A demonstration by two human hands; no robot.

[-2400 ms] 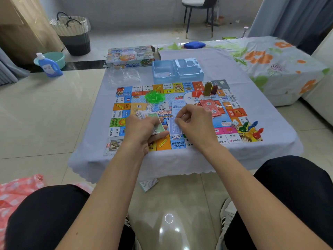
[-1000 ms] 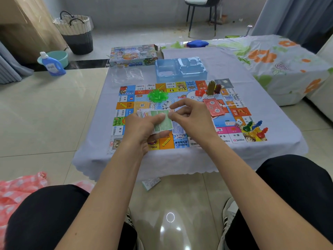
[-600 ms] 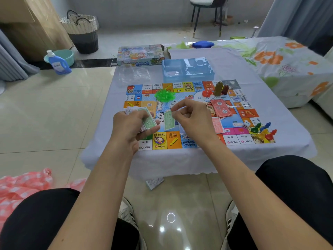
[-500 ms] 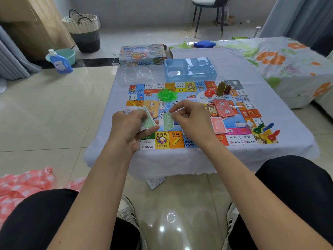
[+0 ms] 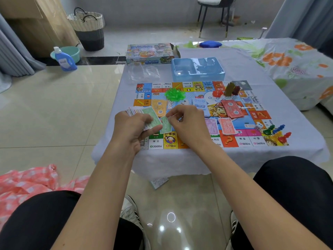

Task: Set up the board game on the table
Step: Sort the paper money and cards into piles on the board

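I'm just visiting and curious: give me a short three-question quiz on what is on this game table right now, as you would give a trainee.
1. True or false: the left hand holds a stack of notes.
2. What colour is the single note pinched by the right hand? A red, B green, C purple.
3. Fill in: the pile of green houses lies on the ____.

Key:
1. True.
2. B, green.
3. Board, near its far edge, left of the red note pile.
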